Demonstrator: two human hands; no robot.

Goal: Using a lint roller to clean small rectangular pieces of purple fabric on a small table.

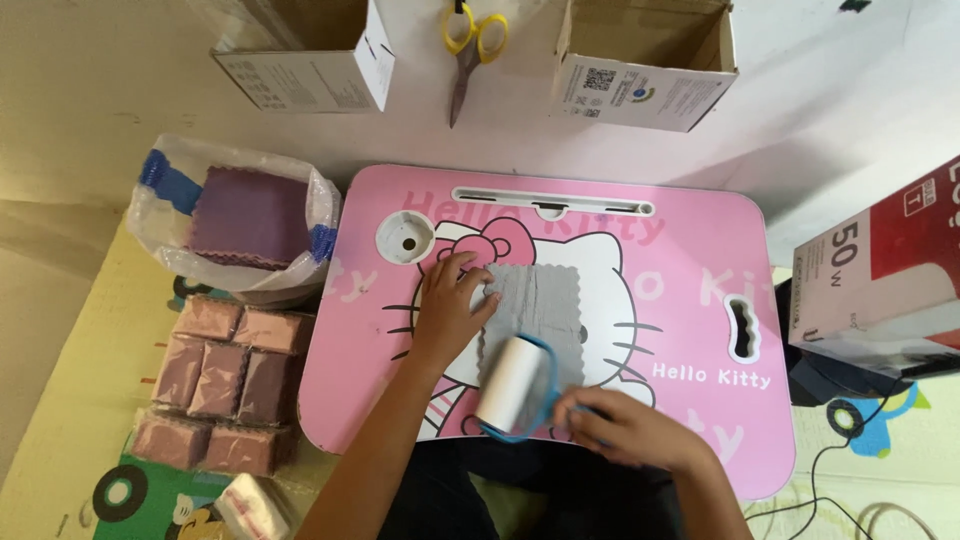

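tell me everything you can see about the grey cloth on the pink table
The grey cloth is a small, roughly square piece of soft-looking fabric with wavy, pinked edges. It lies flat near the middle of the pink lap table. The left hand presses on its left edge, and a white lint roller with a blue frame, held by the right hand, rests on its lower part.

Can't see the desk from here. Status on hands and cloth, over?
Left hand flat on grey cloth, pinning its left edge. Right hand grips lint roller, roller on cloth. Nothing in the way.
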